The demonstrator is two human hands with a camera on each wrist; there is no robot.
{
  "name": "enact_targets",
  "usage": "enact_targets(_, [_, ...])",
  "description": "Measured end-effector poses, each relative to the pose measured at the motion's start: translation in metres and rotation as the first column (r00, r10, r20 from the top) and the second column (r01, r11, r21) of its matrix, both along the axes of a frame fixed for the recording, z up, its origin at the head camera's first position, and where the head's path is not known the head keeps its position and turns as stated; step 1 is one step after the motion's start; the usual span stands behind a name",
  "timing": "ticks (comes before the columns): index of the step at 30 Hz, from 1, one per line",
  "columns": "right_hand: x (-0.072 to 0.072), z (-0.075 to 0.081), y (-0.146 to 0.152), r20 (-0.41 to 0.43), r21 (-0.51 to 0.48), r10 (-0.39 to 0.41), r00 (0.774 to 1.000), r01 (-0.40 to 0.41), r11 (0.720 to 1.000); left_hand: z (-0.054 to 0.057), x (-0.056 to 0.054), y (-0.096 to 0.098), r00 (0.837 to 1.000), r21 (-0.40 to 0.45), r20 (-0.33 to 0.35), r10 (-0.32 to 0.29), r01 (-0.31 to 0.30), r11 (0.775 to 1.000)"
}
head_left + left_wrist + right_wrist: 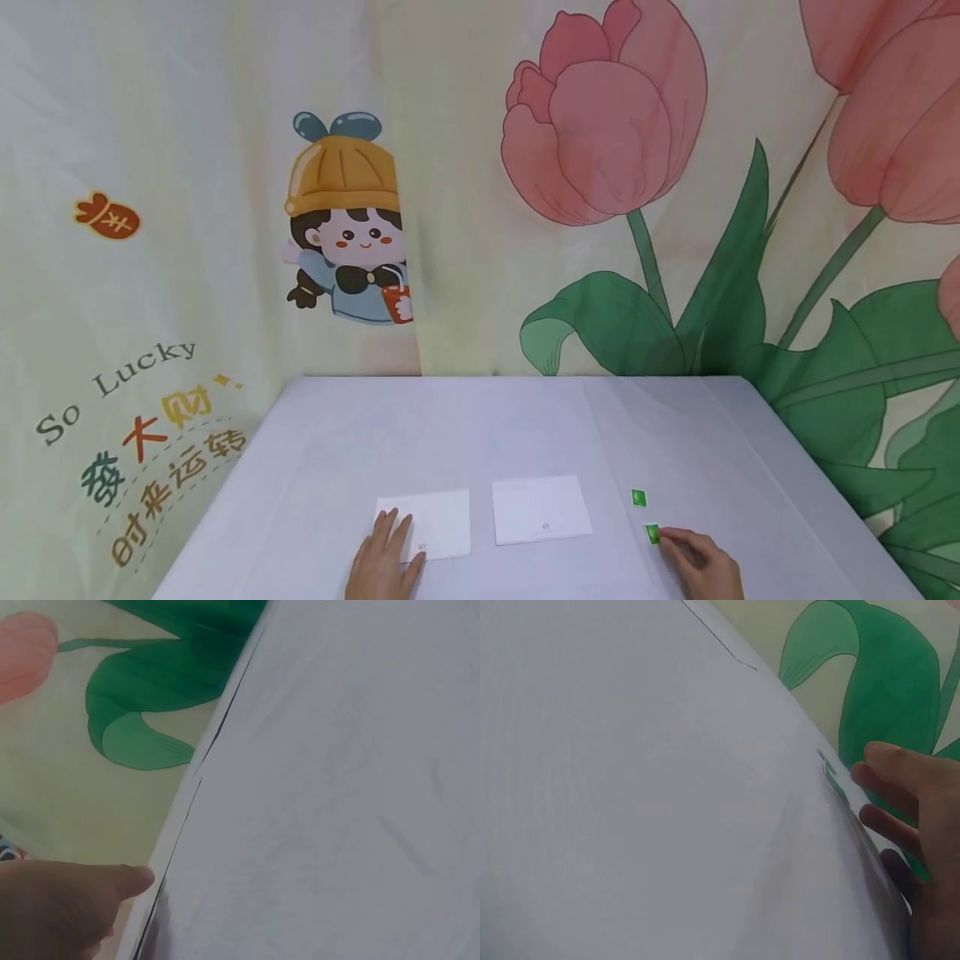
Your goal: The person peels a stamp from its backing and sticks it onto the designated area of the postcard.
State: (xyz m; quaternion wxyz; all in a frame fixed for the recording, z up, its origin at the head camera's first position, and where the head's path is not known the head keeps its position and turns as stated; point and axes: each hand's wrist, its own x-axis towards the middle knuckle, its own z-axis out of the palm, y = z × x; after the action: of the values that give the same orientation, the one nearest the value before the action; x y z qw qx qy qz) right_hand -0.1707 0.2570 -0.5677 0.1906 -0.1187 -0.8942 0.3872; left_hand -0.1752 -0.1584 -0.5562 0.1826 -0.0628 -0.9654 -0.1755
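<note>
My left hand rests with fairly straight fingers on the left edge of a white rectangular paper piece. Beside it lies a second white paper piece, slightly turned, with a small printed mark near its lower edge. My right hand is at the right edge of a small green stamp-like piece with a pale border, its fingers loosely bent. Another green piece lies just behind. In the right wrist view, the fingertips show close to the green pieces, with a narrow gap apparent.
A white cloth covers the table, with its far edge against a printed curtain. The curtain shows tulips, a cartoon figure and lettering. In the left wrist view, a fingertip shows beside the cloth's slanting surface.
</note>
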Motion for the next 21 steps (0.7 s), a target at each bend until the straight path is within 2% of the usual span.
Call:
enact_targets(2, [-0.001,-0.001,0.002,0.084,-0.076,0.029,0.996,-0.023,0.997,-0.004,-0.002,-0.002,0.999,0.001,0.038,-0.023,0.023,1.000])
enact_targets(4, [-0.001,-0.001,0.003,0.172,-0.119,0.066,0.983,-0.046,0.992,-0.007,-0.003,-0.004,0.996,0.010,0.073,-0.045,0.044,0.999])
enact_targets(6, [-0.002,0.000,0.006,0.233,-0.140,0.113,0.966,-0.081,0.987,-0.008,-0.005,-0.005,0.994,0.024,0.083,-0.070,0.068,0.997])
enact_targets(8, [-0.001,0.000,0.007,0.271,-0.119,0.154,0.950,-0.126,0.985,-0.011,-0.004,-0.006,0.993,0.039,0.083,-0.088,0.085,0.996])
enact_targets(11, [-0.001,0.002,0.009,0.263,-0.063,0.203,0.943,-0.194,0.979,-0.012,-0.004,-0.006,0.991,0.050,0.090,-0.099,0.095,0.994])
enact_targets(14, [-0.002,0.003,0.010,0.233,0.022,0.222,0.947,-0.233,0.972,-0.011,-0.004,-0.006,0.988,0.053,0.128,-0.092,0.085,0.995])
enact_targets(18, [-0.003,0.003,0.009,0.212,0.088,0.226,0.951,-0.249,0.965,-0.006,-0.003,-0.005,0.979,0.047,0.190,-0.074,0.066,0.997])
enact_targets(21, [-0.004,0.003,0.009,0.201,0.110,0.231,0.952,-0.256,0.960,-0.003,-0.003,-0.006,0.975,0.041,0.212,-0.066,0.058,0.997])
